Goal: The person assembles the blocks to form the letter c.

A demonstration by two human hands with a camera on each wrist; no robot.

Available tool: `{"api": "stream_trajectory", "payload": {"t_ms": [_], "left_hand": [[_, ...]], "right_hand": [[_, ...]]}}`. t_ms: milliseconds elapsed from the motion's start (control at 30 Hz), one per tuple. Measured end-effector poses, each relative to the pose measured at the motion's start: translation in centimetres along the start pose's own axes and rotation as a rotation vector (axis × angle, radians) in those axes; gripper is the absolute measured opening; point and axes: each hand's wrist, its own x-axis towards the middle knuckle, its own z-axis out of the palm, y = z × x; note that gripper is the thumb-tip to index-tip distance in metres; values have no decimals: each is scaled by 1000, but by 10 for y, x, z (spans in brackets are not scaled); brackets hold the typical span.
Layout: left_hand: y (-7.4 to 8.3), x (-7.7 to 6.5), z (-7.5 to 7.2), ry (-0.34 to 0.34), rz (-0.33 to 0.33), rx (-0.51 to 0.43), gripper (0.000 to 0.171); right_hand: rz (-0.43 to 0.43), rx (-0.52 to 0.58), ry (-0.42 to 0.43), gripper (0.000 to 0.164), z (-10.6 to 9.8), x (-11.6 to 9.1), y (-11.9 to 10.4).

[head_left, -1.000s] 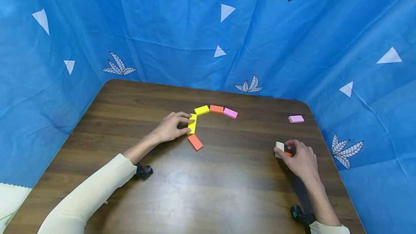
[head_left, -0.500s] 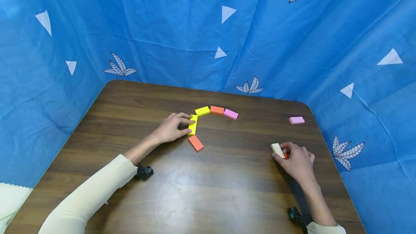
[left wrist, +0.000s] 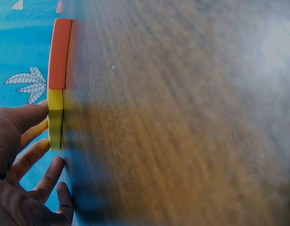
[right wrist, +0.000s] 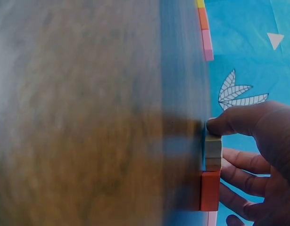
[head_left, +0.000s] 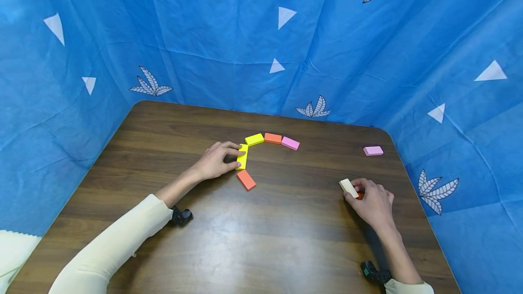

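In the head view my left hand (head_left: 218, 160) holds a yellow block (head_left: 243, 157), thumb at its near end and fingertips at its far end. An orange-red block (head_left: 246, 180) lies just below it, and a second yellow block (head_left: 254, 139) sits at its upper corner. Off to the right, my right hand (head_left: 373, 201) pinches a pale wooden block (head_left: 348, 188) between thumb and fingers. An orange block (right wrist: 210, 190) stands beside the pale one in the right wrist view, close to the fingers; in the head view the hand mostly covers it.
From the far yellow block the curved row continues with an orange block (head_left: 273, 138) and a pink block (head_left: 290, 143). Another pink block (head_left: 373, 151) lies alone near the right edge of the wooden table (head_left: 261, 239). Blue cloth (head_left: 229, 35) hangs around the table.
My right hand has shifted slightly left, and the pale block in it has turned so its far end points up and left. The left hand and the row of blocks stay put.
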Motion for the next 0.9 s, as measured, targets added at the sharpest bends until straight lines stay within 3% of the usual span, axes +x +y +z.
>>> {"api": "stream_trajectory", "payload": {"t_ms": [533,900], "left_hand": [[0,0,0,8,4,-8,43],[-2,1,1,5,-3,0,42]], "right_hand": [[-84,46,28,32,7,7,-14],[-130,38,-17,32,18,11,-32]]}}
